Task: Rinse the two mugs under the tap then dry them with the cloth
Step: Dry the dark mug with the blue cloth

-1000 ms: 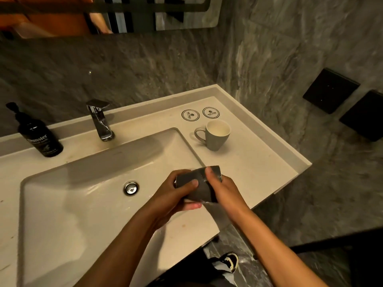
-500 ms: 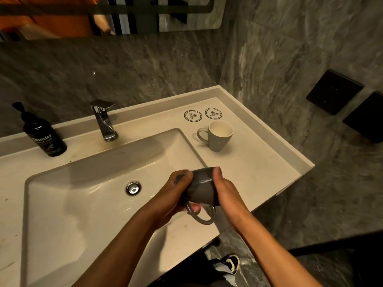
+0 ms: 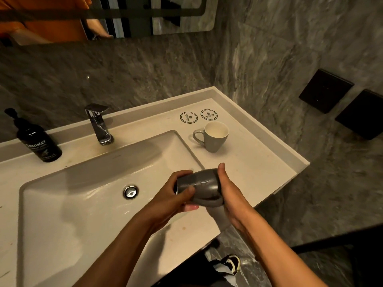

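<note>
The basin (image 3: 83, 204) is sunk into the surface (image 3: 248, 166), its drain (image 3: 130, 191) near the middle. Behind it, at 12 o'clock, the tap (image 3: 99, 123) stands on the back ledge, with a bottle (image 3: 36, 139) at 10 o'clock on the same ledge. At 2 o'clock from the drain a mug (image 3: 213, 136) stands upright on the surface, two discs (image 3: 198, 116) lying just behind it. At 3 o'clock, over the basin's right edge, a second mug (image 3: 199, 184) lies on its side between the left hand (image 3: 172, 199) and right hand (image 3: 230, 195), a cloth (image 3: 215, 212) hanging below it. A shoe (image 3: 232, 264) is on the floor at 5 o'clock.
</note>
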